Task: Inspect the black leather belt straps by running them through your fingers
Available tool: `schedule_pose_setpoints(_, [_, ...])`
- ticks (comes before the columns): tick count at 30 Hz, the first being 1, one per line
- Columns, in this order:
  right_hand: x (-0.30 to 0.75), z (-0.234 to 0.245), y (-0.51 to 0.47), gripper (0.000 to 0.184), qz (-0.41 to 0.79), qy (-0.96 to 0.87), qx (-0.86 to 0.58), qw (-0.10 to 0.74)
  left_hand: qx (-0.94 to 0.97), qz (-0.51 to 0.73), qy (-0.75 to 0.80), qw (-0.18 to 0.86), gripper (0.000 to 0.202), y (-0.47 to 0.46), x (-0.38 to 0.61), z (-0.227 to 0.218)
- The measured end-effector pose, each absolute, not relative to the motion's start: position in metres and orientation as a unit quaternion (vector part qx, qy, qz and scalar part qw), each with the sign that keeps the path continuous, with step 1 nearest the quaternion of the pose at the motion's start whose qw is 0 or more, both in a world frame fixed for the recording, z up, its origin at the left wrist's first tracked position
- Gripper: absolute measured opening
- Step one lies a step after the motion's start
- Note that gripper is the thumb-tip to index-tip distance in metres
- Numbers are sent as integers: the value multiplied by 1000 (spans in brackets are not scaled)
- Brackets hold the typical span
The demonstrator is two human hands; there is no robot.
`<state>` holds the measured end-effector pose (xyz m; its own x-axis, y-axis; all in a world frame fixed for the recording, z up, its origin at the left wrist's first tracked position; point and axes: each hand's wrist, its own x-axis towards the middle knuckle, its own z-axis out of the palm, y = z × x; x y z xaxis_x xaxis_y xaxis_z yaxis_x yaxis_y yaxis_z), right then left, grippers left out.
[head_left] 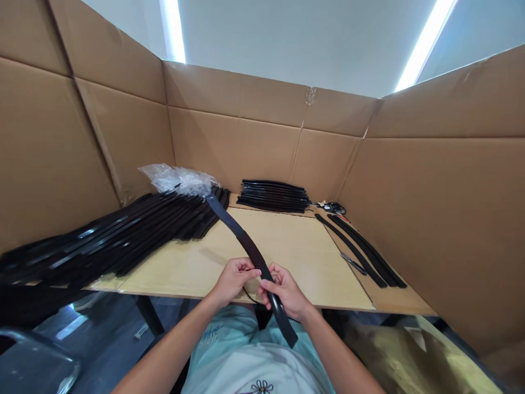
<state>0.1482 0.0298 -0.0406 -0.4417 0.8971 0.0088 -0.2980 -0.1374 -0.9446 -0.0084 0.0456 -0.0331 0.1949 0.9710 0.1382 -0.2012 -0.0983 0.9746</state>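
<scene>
Between my two hands is a long, curved black strip [255,253], glossy at both ends and duller in the middle. It slants from the far left down toward my lap, above the table's near edge. My left hand [234,280] pinches its left side with thumb and fingers. Just below that, my right hand [283,290] is closed on the strip from the right, thumb on top. A thin dark cord hangs in a loop under my hands; where it leads is hidden.
Many similar black strips [164,224] lie heaped at the left, clear plastic bags [180,178] behind them. A stack of strips [273,196] sits at the back. At right are several strips [356,249], a dark slim tool [353,263] and tangled cords [332,207]. Cardboard walls [246,139] surround the table [295,241].
</scene>
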Motion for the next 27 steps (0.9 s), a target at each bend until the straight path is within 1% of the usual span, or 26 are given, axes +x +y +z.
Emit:
schedule_pose_setpoints(2, [149, -40, 31, 42, 692, -481, -311, 439, 533, 521, 388, 542, 32, 46, -9, -34])
schedule_pose_setpoints(6, [149, -38, 33, 41, 702, -451, -309, 456, 547, 516, 411, 517, 33, 46, -8, -34])
schedule_pose_setpoints(10, [149, -37, 32, 38, 686, -472, -291, 471, 550, 524, 407, 507, 37, 45, -8, -33])
schedule_pose_setpoints(13, [150, -39, 31, 36, 674, -483, -289, 478, 545, 523, 402, 517, 37, 46, -8, -33])
schedule_pose_setpoints(17, [151, -42, 31, 41, 666, -494, -306, 468, 543, 516, 370, 550, 31, 48, -9, -33])
schedule_pose_setpoints(23, [152, -47, 33, 31, 668, -512, -300, 449, 543, 504, 336, 582, 22, 46, -11, -31])
schedule_pose_setpoints(27, [152, -42, 30, 29, 673, -511, -297, 445, 546, 499, 325, 589, 25, 46, -12, -29])
